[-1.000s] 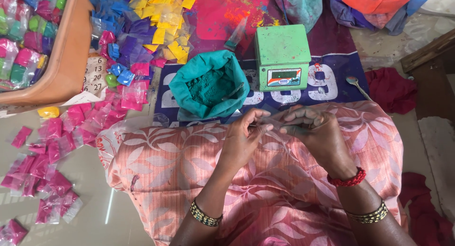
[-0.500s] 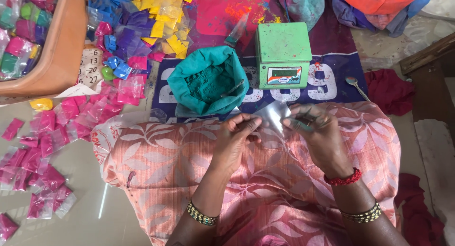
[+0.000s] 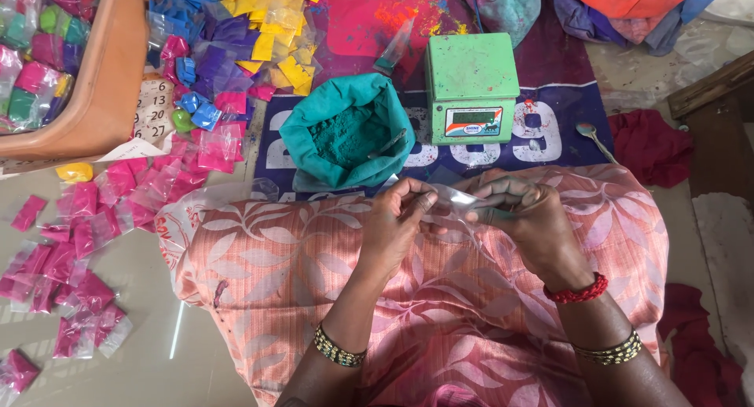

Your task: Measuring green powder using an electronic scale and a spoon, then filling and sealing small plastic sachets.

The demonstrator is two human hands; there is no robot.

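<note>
Frame centre: my left hand [image 3: 400, 219] & right hand [image 3: 522, 215] both pinch a clear plastic pouch [image 3: 455, 199], below green powder bag [image 3: 345, 132].

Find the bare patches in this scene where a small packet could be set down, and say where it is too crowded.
Bare floor lies between the pink packets and the draped lap; the scale top is bare too. Crowded: the packet heap beside the orange tray, and around the green powder bag before both hands.
</note>
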